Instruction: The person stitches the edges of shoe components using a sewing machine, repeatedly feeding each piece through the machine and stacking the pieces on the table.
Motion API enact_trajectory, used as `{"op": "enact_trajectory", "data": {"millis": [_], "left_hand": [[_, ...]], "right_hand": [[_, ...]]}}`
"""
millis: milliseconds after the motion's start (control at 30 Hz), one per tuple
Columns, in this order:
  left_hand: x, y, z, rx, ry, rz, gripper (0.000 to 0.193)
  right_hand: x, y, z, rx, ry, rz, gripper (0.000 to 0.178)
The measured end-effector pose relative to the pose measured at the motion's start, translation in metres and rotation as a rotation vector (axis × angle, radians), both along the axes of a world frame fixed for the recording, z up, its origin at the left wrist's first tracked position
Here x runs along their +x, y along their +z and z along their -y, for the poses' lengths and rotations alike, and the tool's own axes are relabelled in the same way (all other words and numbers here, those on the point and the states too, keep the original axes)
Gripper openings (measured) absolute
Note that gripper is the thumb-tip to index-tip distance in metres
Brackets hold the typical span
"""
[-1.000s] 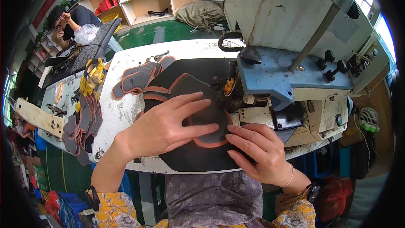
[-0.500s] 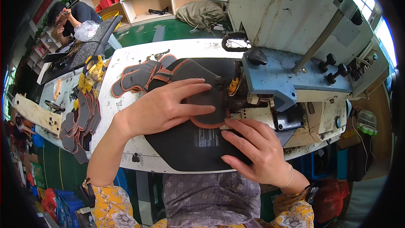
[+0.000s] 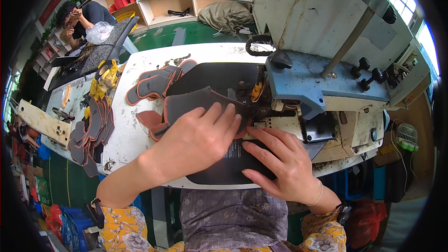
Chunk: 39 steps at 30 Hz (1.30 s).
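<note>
A dark grey, flat shaped piece (image 3: 189,105) with orange edges, like a shoe upper part, lies on a black board (image 3: 205,72) in front of the sewing machine (image 3: 298,84). My left hand (image 3: 198,135) rests on top of it, fingers bent and side by side, the fingertips pressing its surface. My right hand (image 3: 282,163) lies on the board with fingers stretched and thumb apart. Its forefinger tip is at the piece's right edge, close to the machine's working point. The part of the piece under my left hand is hidden.
More grey pieces with orange edges (image 3: 154,84) lie behind on the white table (image 3: 135,144). At the left, a bunch of similar pieces (image 3: 95,130) hangs near yellow wrapping (image 3: 105,81). Another person (image 3: 88,18) sits at a far left bench. Shelves (image 3: 163,4) stand behind.
The grey piece has turned counterclockwise, its narrow end swinging toward the lower left. My left hand has moved right and slightly down, its fingers drawing together. My right hand has hardly moved.
</note>
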<state>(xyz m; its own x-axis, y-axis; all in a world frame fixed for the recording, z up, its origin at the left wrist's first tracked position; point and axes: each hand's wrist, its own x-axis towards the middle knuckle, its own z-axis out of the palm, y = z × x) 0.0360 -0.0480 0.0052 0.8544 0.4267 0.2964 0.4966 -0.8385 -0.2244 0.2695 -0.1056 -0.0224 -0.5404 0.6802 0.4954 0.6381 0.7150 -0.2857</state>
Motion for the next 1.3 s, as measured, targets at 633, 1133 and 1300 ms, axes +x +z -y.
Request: {"op": "enact_trajectory", "data": {"millis": [633,1133,1300], "left_hand": [[-0.02,-0.011,-0.023,-0.464,-0.139,0.317,0.043],[0.031,-0.018,0.051,-0.182,0.271,0.298,0.055],[0.032,-0.019,0.051,-0.176,0.266,0.286,0.054]], "right_hand": [[-0.035,-0.076,0.047,-0.357,0.22,-0.242,0.06],[0.048,-0.078,0.09,-0.773,-0.006,-0.736,0.018],[0.081,-0.05,0.083,-0.554,-0.113,-0.616,0.024]]}}
